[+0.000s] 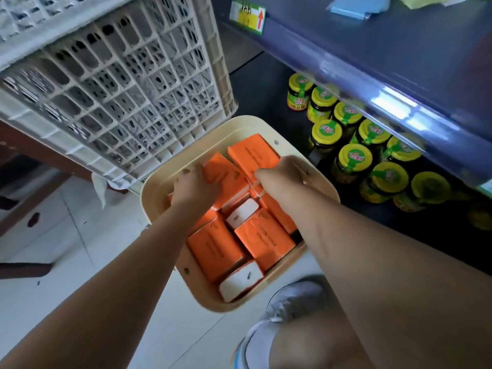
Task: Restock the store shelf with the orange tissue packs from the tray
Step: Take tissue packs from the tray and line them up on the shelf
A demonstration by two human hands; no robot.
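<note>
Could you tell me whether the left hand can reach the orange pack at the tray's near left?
Probably yes. The orange pack lies uncovered in the open tray beside the left forearm; the left hand, touching packs farther in, would only need to draw back.

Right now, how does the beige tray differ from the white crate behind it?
The tray has solid beige walls; the crate is an open white lattice. The tray holds orange tissue packs, with the left hand and right hand each gripping one; the crate's contents cannot be seen. The crate looks larger. Both are box-shaped containers beside the shelf.
</note>
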